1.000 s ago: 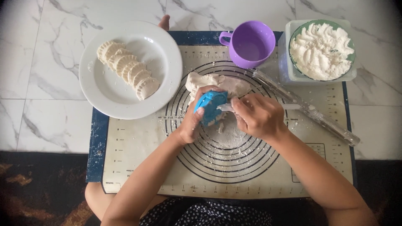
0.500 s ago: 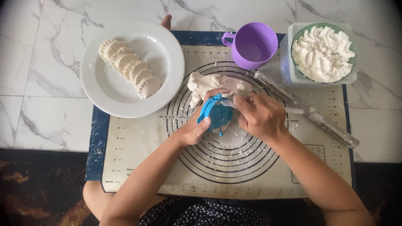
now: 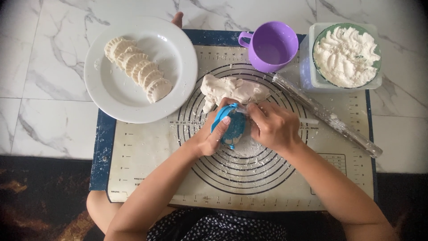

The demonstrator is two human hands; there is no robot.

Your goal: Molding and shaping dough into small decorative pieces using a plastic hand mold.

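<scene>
My left hand (image 3: 209, 136) grips a blue hinged dumpling press (image 3: 232, 125) over the middle of the ringed pastry mat (image 3: 147, 151). My right hand (image 3: 272, 127) touches the press from the right, fingertips at its upper edge; a bit of dough seems pinched there. A lump of white dough (image 3: 232, 89) lies on the mat just behind the hands. Flour dusts the mat under the press.
A white plate (image 3: 120, 105) at the left holds several crimped half-moon dumplings (image 3: 138, 69). A purple cup (image 3: 272, 44) stands at the back. A clear rolling pin (image 3: 330, 116) lies diagonally at the right. A bowl of white filling (image 3: 345, 56) sits in a square tub.
The press has swung open between my hands and tilted upright. Both hands shifted slightly toward me on the mat.
</scene>
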